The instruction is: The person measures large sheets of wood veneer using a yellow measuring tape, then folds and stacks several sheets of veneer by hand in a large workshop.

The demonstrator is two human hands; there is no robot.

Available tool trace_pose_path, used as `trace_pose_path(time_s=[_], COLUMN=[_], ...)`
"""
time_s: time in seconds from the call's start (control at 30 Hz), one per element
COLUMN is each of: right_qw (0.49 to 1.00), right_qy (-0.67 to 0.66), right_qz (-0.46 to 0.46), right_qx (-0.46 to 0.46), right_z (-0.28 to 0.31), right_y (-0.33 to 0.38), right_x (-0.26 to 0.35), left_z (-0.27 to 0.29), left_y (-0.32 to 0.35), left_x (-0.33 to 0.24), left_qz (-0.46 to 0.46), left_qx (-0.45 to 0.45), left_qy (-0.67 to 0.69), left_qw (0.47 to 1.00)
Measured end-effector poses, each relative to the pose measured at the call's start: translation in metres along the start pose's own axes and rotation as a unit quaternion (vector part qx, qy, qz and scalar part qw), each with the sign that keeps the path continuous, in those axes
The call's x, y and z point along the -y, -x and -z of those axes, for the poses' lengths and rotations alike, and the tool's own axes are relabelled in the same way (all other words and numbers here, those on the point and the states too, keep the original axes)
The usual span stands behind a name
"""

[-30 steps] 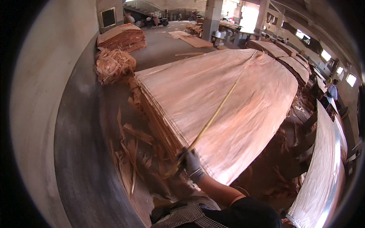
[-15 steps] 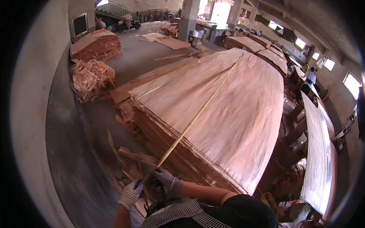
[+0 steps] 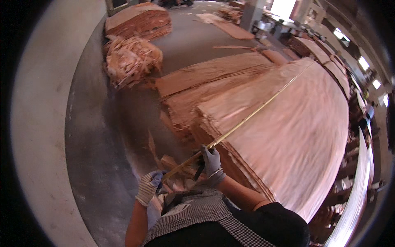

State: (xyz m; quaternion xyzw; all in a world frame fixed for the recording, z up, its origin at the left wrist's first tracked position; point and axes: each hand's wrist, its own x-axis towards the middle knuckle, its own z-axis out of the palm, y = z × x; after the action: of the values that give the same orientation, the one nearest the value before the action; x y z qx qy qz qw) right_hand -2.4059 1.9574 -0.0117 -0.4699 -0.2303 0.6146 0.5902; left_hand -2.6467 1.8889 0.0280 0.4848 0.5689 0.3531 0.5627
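Observation:
A long, thin bamboo pole reaches from my hands diagonally over a tall stack of reddish wood veneer sheets, toward its far end. In a grey glove, my right hand is closed around the pole beside the near corner of the stack. My left hand, in a striped glove with bluish fingers, is closed at the pole's near end, lower and further left. The pole's far tip is thin and hard to make out against the sheets.
Lower veneer sheets lie along the stack's left side. A heap of veneer scraps and another veneer stack stand by the left wall. Broken strips litter the floor near my hands. Pale sheets hang at the right.
The view has swung left and down, so the stack sits further right. My right hand has moved up along the pole, away from my left hand. Both hands still hold it.

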Motion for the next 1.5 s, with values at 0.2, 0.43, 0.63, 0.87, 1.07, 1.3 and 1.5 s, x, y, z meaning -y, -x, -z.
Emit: trace_pose_path(time_s=[0.2, 0.43, 0.63, 0.87, 1.07, 1.3, 1.5], right_qw=[0.990, 0.982, 0.977, 0.974, 0.961, 0.914, 0.880], right_qy=[0.075, 0.166, 0.203, 0.209, 0.234, 0.351, 0.400], right_qz=[-0.078, -0.016, 0.028, 0.054, 0.062, 0.079, 0.151], right_qx=[0.095, 0.085, 0.060, 0.069, 0.133, 0.186, 0.206], right_z=[-0.105, -0.233, -0.349, -0.419, -0.509, -0.618, -0.689], right_y=[-0.095, -0.264, -0.404, -0.549, -0.727, -0.917, -1.091], right_x=[-0.022, -0.046, -0.006, -0.015, -0.017, 0.025, 0.022], left_z=[0.092, 0.195, 0.254, 0.265, 0.319, 0.388, 0.437], left_y=[-0.079, -0.248, -0.406, -0.600, -0.797, -0.966, -1.151], left_x=[0.022, 0.043, -0.026, -0.024, -0.060, -0.155, -0.179], left_qz=[0.104, -0.077, -0.065, -0.184, -0.130, -0.066, -0.144], left_qx=[-0.049, 0.032, 0.144, 0.172, 0.111, 0.063, -0.014], left_qy=[0.055, -0.157, -0.148, 0.031, -0.064, 0.005, 0.015], left_qw=[0.992, 0.984, 0.976, 0.967, 0.983, 0.996, 0.989])
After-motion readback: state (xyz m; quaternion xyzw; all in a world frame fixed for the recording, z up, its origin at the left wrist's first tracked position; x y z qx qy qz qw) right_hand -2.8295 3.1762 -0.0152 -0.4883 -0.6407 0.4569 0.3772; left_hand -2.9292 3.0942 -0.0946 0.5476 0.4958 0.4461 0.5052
